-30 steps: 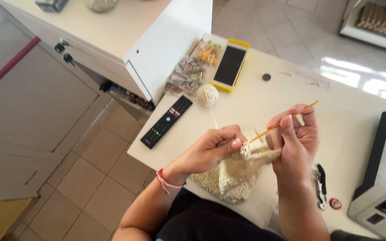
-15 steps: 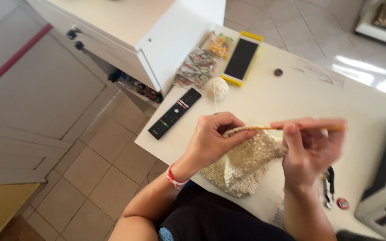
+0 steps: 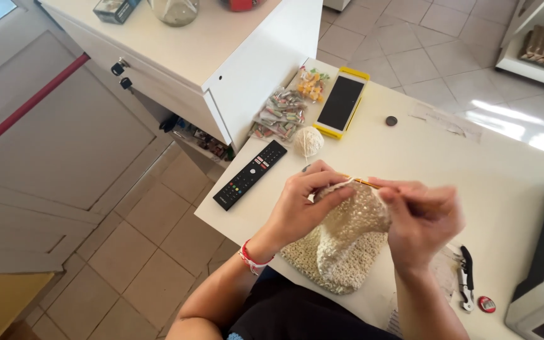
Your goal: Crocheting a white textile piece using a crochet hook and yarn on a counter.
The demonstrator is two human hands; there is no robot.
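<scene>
My hook (image 3: 363, 182) has swung flat at the table's near edge; left hand (image 3: 300, 204) and right hand (image 3: 420, 217) both pinch the crochet (image 3: 341, 242), stitching on.

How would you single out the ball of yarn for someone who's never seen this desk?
Start at the white table and find the phone in a yellow case near its far edge. Just nearer the person, between it and the black remote, sits the ball of yarn. It is the only small, round, cream thing there, smaller than the flat crocheted piece in the hands.
</scene>
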